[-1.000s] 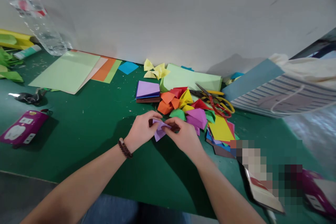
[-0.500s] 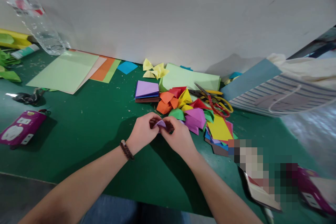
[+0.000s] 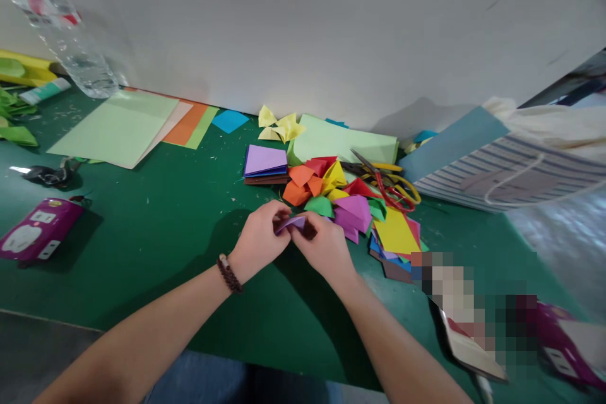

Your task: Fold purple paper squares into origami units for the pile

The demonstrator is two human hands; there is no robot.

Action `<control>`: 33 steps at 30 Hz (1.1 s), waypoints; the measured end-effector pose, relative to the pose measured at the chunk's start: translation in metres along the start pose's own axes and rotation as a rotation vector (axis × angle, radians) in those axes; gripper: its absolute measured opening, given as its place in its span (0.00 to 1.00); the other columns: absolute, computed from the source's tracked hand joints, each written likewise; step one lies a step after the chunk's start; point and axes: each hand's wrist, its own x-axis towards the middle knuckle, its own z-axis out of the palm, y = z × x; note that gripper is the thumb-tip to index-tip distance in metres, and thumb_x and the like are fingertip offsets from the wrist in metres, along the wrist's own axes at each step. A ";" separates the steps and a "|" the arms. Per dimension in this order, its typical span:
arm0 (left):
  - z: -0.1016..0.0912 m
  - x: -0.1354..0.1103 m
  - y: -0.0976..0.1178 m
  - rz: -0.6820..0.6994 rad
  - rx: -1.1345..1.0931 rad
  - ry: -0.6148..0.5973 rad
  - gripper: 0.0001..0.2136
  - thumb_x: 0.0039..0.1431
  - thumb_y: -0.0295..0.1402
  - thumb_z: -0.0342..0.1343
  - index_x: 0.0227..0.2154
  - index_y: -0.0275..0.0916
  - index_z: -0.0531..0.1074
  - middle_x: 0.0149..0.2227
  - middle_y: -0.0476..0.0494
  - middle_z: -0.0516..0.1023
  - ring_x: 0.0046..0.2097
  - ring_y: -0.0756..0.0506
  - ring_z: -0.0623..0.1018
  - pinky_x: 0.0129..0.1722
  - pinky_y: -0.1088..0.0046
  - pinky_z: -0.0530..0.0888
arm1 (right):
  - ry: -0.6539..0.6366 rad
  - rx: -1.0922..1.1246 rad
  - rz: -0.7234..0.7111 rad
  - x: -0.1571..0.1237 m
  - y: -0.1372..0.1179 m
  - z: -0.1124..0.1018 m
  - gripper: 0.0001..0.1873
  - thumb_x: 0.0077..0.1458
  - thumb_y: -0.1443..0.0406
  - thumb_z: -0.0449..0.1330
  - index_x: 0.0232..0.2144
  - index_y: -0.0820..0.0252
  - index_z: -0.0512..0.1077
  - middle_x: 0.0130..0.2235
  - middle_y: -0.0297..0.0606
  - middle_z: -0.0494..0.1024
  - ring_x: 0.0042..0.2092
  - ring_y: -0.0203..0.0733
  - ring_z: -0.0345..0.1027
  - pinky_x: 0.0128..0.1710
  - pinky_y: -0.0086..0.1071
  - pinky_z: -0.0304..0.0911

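Note:
My left hand (image 3: 259, 241) and my right hand (image 3: 324, 247) meet in front of me over the green mat, pinching a small folded piece of purple paper (image 3: 291, 223) between them. Its underside looks dark brown, and my fingers hide most of it. A braided bead bracelet (image 3: 229, 273) circles my left wrist. Just beyond my right hand lies a heap of folded coloured paper pieces (image 3: 312, 192), with a stack of purple and dark paper squares (image 3: 265, 161) to its left.
Red-and-yellow-handled scissors (image 3: 388, 186) rest on the paper pile, and a striped paper bag (image 3: 502, 167) stands to the right. Pale green sheets (image 3: 113, 128), a purple power strip (image 3: 41, 228) and a clear plastic bottle (image 3: 61, 31) are at left. A blurred patch covers the lower right.
The purple paper has gone from a wider piece hanging below my fingers to a narrow folded edge between them. My hands have shifted slightly.

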 end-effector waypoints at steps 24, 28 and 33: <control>0.000 0.004 -0.004 -0.317 -0.279 0.005 0.04 0.47 0.23 0.52 0.24 0.38 0.65 0.23 0.54 0.70 0.20 0.54 0.71 0.21 0.79 0.69 | 0.052 -0.031 -0.167 -0.008 -0.005 0.000 0.07 0.55 0.65 0.54 0.35 0.59 0.71 0.28 0.36 0.77 0.28 0.38 0.70 0.29 0.31 0.63; 0.000 0.004 -0.004 -0.288 -0.323 -0.011 0.04 0.47 0.25 0.53 0.24 0.39 0.63 0.22 0.56 0.69 0.20 0.54 0.71 0.21 0.79 0.69 | 0.085 -0.097 -0.246 -0.010 -0.004 0.000 0.12 0.57 0.67 0.52 0.39 0.59 0.73 0.31 0.39 0.78 0.30 0.41 0.71 0.32 0.33 0.65; -0.001 0.002 -0.006 -0.222 -0.288 0.020 0.05 0.48 0.27 0.52 0.22 0.39 0.61 0.19 0.57 0.66 0.21 0.54 0.69 0.21 0.79 0.66 | 0.077 -0.162 -0.344 -0.011 -0.005 0.000 0.16 0.59 0.69 0.50 0.45 0.59 0.73 0.33 0.40 0.79 0.33 0.42 0.72 0.34 0.34 0.66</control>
